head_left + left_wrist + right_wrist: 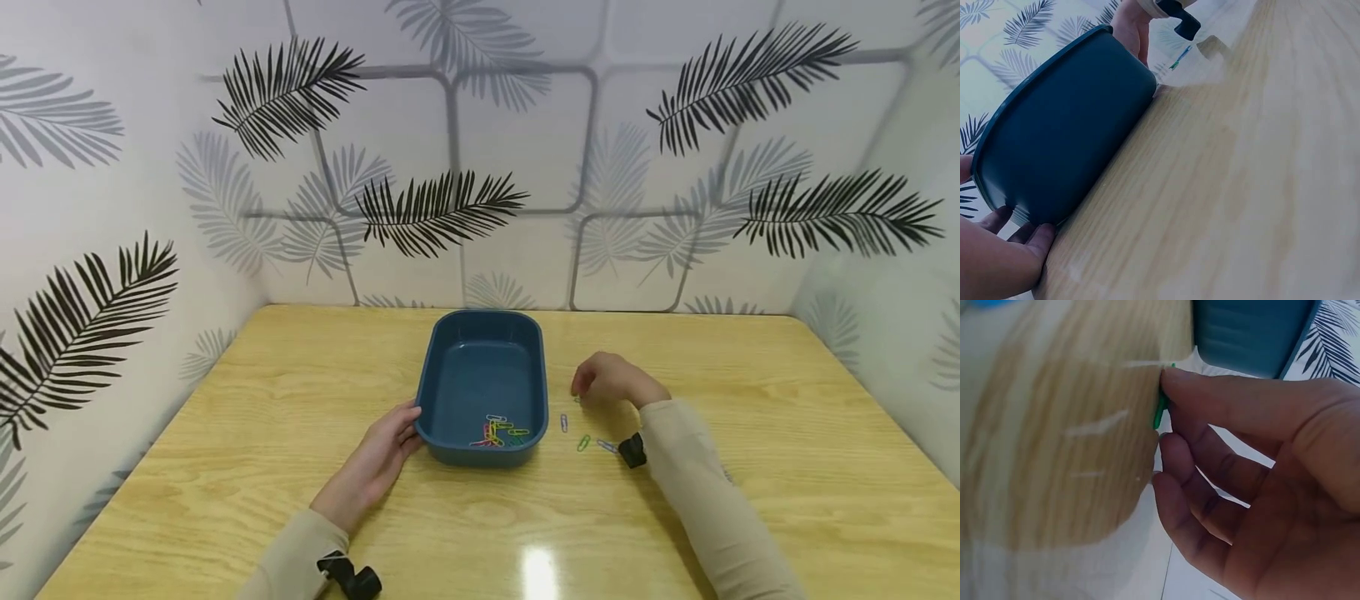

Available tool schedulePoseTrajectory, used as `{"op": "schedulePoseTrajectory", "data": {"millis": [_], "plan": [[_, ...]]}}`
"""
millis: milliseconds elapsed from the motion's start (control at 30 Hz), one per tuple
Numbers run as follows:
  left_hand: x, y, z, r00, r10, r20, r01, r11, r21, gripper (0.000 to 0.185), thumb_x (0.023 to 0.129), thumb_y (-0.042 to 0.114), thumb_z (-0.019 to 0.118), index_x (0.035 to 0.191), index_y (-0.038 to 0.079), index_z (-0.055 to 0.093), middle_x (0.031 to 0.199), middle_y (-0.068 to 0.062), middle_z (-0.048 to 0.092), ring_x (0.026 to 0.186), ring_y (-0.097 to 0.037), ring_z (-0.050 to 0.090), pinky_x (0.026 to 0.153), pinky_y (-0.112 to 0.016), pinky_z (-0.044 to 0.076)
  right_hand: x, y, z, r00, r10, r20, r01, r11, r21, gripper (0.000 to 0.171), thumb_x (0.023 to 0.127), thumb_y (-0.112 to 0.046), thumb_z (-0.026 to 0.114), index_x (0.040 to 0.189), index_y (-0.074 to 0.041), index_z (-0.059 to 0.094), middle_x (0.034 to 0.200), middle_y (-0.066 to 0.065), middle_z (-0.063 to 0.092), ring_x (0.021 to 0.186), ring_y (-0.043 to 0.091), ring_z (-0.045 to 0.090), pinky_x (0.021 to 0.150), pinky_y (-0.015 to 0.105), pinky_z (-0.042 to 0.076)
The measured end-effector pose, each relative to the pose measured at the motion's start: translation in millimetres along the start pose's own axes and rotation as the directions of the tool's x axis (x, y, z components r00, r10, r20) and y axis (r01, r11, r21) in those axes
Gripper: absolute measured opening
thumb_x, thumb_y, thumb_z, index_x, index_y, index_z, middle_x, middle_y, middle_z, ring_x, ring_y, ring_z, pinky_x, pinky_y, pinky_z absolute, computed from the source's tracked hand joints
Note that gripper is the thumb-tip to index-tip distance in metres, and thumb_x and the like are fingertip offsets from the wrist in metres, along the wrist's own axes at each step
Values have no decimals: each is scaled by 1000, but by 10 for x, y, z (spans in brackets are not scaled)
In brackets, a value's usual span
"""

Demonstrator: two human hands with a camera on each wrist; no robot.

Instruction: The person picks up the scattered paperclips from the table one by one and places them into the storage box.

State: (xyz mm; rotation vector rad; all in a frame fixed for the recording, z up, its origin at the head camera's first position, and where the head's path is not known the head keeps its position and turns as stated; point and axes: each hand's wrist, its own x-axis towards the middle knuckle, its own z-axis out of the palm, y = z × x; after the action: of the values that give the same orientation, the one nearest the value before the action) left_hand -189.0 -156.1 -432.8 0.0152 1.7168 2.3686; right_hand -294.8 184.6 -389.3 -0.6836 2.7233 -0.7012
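Your left hand (pixel 375 462) rests with relaxed fingers against the near left corner of the dark blue oval plastic tub (pixel 480 333), near the middle of the pale wooden table (pixel 750 500). Your right hand (pixel 611 382), right of the tub, pinches a small green wire paperclip (pixel 1160 410) against the table between curled fingertips. It is very light, thin and probably slippery on the glossy wood; take it by its edges. More coloured paperclips (pixel 499 431) lie in the tub's near end, three loose paperclips (pixel 584 441) beside it.
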Motion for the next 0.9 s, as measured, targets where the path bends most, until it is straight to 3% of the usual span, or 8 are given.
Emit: {"op": "schedulePoseTrajectory", "data": {"millis": [233,667,900], "plan": [[6,9,8,1000,8,-3,-7,1000,12,52,100,17,44,144,-7,34,141,-22,40,119,-21,46,101,-32,36,-11,-38,19,999,48,1,-48,999,-19,10,80,5,70,84,-3,70,81,4,63,71,17,53,65,30,47],[-1,-9,29,1000,1,-19,-1,1000,-8,49,101,16,45,143,-8,35,135,-19,44,111,-17,50,96,-29,40,-63,33,44,999,27,-25,-26,999,28,5,81,1,70,83,0,66,78,3,60,68,15,51,62,27,43],[-6,-13,23,1000,3,-18,-3,1000,3,49,101,15,44,144,-8,35,138,-21,42,113,-18,49,97,-29,40,-103,51,57,998,62,17,-64,981,184,3,84,2,66,83,1,64,78,6,62,64,14,59,62,27,51]]}}
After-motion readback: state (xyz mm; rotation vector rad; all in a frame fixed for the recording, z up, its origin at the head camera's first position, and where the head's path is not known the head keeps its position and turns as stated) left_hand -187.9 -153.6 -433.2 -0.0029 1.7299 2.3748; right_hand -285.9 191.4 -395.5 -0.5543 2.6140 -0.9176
